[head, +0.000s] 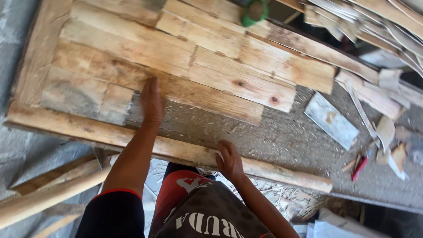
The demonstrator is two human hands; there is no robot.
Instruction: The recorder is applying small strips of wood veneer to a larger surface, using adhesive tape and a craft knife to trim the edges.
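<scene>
Nearest, the right hand grips the round pole along the table's near edge, while the left hand, flat with fingers together, presses on the pieced wooden boards. Sawdust covers the grey table; right lie a grey offcut and a red tool. Farthest are a green roll and stacked slats.

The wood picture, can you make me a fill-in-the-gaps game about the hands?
1. The left hand lies flat on the wooden ____.
2. The right hand grips the long round ____ along the near edge.
3. The loop at the top of the boards is coloured ____.
4. The flat grey slab lies to the ____ of the boards.

Missing words: boards; pole; green; right
</scene>
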